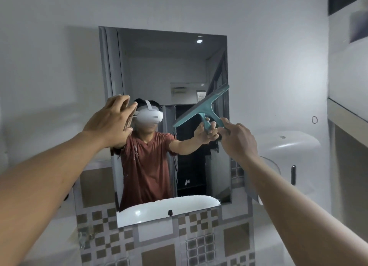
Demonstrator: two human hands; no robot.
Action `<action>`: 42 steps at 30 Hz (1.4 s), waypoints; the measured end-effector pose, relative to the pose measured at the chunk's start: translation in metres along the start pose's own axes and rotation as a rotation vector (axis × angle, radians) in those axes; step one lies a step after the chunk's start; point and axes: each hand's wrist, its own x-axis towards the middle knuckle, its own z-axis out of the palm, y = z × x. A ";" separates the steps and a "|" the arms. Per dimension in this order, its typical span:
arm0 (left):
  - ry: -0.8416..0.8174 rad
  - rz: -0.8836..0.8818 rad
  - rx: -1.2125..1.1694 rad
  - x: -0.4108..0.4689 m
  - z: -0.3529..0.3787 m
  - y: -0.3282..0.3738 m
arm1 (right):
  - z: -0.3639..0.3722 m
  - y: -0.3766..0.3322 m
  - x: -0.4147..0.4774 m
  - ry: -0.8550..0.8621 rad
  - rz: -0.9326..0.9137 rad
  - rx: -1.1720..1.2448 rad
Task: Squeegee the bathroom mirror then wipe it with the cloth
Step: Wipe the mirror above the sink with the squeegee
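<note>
A rectangular bathroom mirror (159, 70) hangs on the white wall ahead of me. My right hand (238, 139) is shut on the handle of a teal squeegee (207, 108), whose blade lies tilted against the glass near the mirror's right edge. My left hand (111, 120) rests flat against the mirror's left edge, fingers spread, holding nothing. The glass reflects a person in a red shirt with a white headset. No cloth is visible.
A white fixture (286, 148) with a dark lever is mounted on the wall to the right of the mirror. A shelf edge (346, 114) juts out at far right. Brown and grey patterned tiles (159, 242) cover the wall below the mirror.
</note>
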 end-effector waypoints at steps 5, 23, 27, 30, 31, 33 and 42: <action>0.020 0.006 0.013 0.000 0.003 -0.001 | 0.009 -0.003 -0.024 0.011 0.106 0.047; 0.021 -0.017 -0.062 -0.001 0.006 -0.008 | 0.058 -0.043 -0.082 0.056 0.299 0.398; 0.045 -0.005 -0.039 0.001 0.001 -0.015 | 0.070 -0.062 -0.091 0.067 0.439 0.626; 0.026 -0.017 -0.046 0.002 0.002 -0.018 | 0.083 -0.080 -0.101 0.079 0.506 0.733; 0.019 -0.021 -0.049 0.002 0.002 -0.019 | 0.089 -0.086 -0.105 0.090 0.507 0.746; 0.015 -0.021 -0.049 0.003 0.002 -0.019 | 0.099 -0.097 -0.113 0.089 0.514 0.766; -0.005 -0.009 -0.014 0.003 -0.003 -0.020 | 0.124 -0.115 -0.141 0.023 0.418 0.766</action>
